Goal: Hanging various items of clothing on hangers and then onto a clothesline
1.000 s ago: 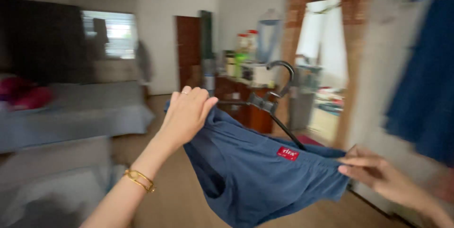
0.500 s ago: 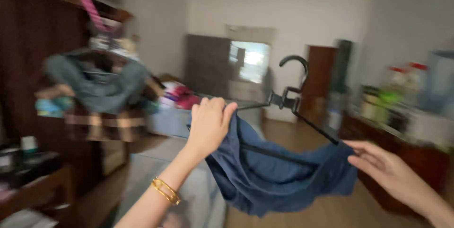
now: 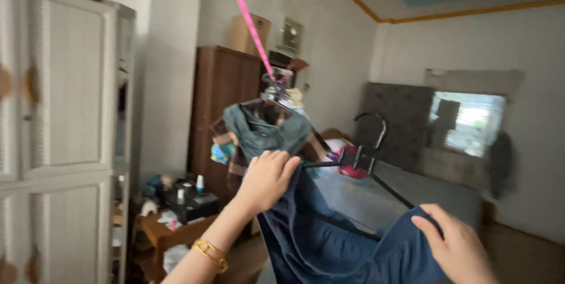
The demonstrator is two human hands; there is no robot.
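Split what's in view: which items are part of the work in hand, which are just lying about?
In hand:
- left hand gripping blue garment
- right hand at its other end
- black hanger inside it

Lying about:
- pink line with grey-green garment hung on it
- brown wardrobe
- white cabinet
- bed

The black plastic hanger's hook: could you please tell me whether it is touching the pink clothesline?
Apart. The head view shows the black plastic hanger's hook in open air, well right of the pink clothesline.

Dark blue garment (image 3: 329, 248) draped on a tilted black hanger (image 3: 365, 160).
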